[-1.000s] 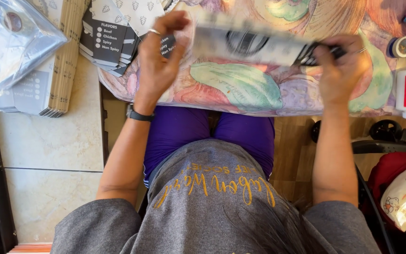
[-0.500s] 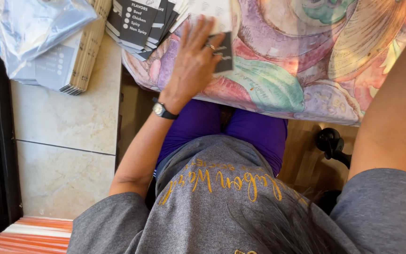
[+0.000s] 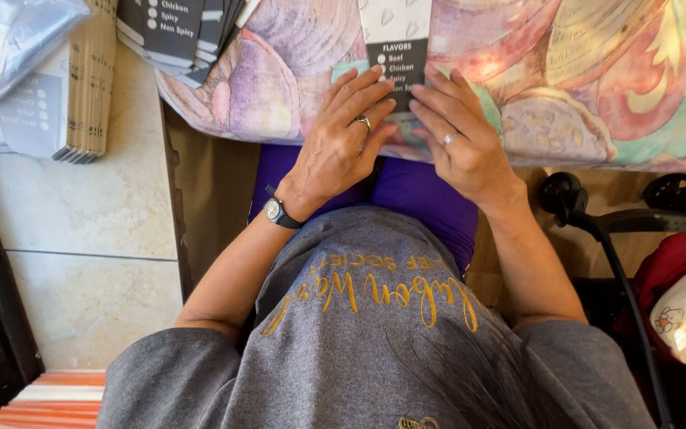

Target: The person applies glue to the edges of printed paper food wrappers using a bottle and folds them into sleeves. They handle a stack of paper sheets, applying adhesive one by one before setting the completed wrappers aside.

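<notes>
A: where was the flat printed carton (image 3: 396,40)?

B: on the colourful table (image 3: 597,79), near its edge. Left hand (image 3: 343,139) and right hand (image 3: 458,135) lay open, fingertips pressing its lower end. Similar stack of cartons (image 3: 180,32) sat further left.

White-and-black paper sleeve (image 3: 395,36) lies flat on tablecloth.

We rest our left hand (image 3: 343,139) and right hand (image 3: 458,135) flat, fingers spread, on a narrow white-and-black cardboard sleeve (image 3: 397,44) lying on the table (image 3: 597,71), covered in a colourful swirled cloth. A fanned stack of similar sleeves (image 3: 176,32) lies near its left corner.
</notes>
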